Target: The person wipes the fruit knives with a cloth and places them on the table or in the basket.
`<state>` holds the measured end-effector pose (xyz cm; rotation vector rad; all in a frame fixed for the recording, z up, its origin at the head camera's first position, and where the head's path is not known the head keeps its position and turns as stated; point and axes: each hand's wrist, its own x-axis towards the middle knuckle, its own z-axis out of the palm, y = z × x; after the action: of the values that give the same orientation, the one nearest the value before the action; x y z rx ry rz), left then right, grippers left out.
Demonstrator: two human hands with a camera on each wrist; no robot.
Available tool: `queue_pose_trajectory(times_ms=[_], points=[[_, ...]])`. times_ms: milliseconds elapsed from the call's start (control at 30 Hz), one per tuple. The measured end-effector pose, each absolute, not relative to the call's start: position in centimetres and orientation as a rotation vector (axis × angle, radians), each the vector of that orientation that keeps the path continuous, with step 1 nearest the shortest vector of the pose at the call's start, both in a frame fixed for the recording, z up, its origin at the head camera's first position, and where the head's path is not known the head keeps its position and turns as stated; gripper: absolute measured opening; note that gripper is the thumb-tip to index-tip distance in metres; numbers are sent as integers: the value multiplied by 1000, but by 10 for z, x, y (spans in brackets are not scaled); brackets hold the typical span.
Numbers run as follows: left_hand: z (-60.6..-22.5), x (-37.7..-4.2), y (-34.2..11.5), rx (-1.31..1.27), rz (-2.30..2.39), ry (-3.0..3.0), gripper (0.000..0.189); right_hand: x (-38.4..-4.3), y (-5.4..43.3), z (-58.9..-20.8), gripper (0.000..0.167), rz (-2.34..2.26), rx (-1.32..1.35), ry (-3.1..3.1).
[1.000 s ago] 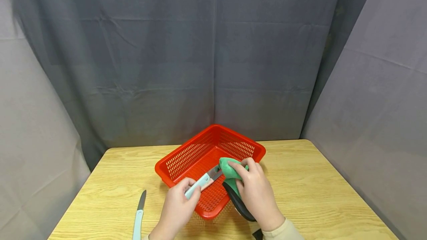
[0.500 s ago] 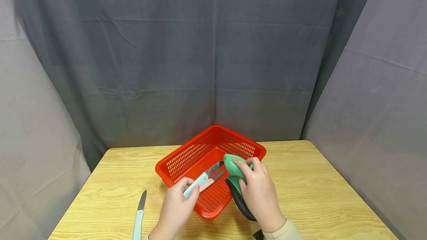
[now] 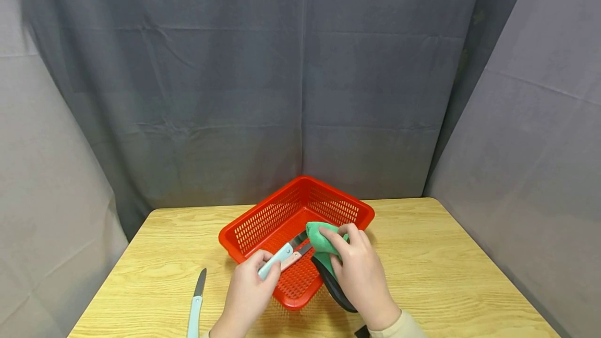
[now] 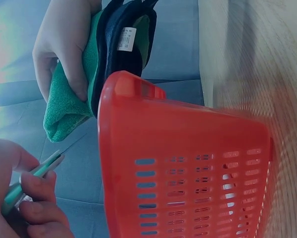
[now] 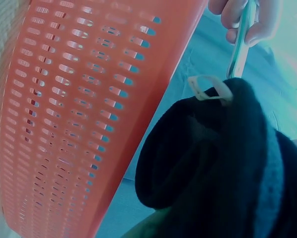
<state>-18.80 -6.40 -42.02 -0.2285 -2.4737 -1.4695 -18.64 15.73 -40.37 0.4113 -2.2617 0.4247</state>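
Over the red plastic basket (image 3: 227, 239), my left hand (image 3: 251, 286) grips the pale blue handle of a folding knife (image 3: 276, 261), its blade unfolded and pointing up to the right. A green cloth (image 3: 320, 239) with a black border is pinched in my right hand (image 3: 366, 278); it covers the blade's tip end in the head view. Below that blade, a pink-handled knife (image 3: 291, 261) lies in the basket, partly hidden. The left wrist view shows the bunched cloth (image 4: 66, 109) near the knife (image 4: 32, 181). In the right wrist view, the cloth's dark border (image 5: 213, 163) hides my right hand.
Another knife (image 3: 194, 312) with a pale blue handle lies unfolded on the wooden table (image 3: 141, 275), left of my left hand. Grey curtains (image 3: 300, 93) stand behind the table and at both sides. A small black item (image 3: 362, 332) shows by my right sleeve.
The cloth slid right, off the blade's tip, then came back left over it with my right hand. My left hand and the knife it holds have shifted only slightly.
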Motion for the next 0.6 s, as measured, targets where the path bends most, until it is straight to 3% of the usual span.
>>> queue_pose_trajectory(times_ms=[600], points=[[-420, -186, -63, -232, -1464, -2464, 8, -186, 154, -407, 59, 406, 556, -2266]])
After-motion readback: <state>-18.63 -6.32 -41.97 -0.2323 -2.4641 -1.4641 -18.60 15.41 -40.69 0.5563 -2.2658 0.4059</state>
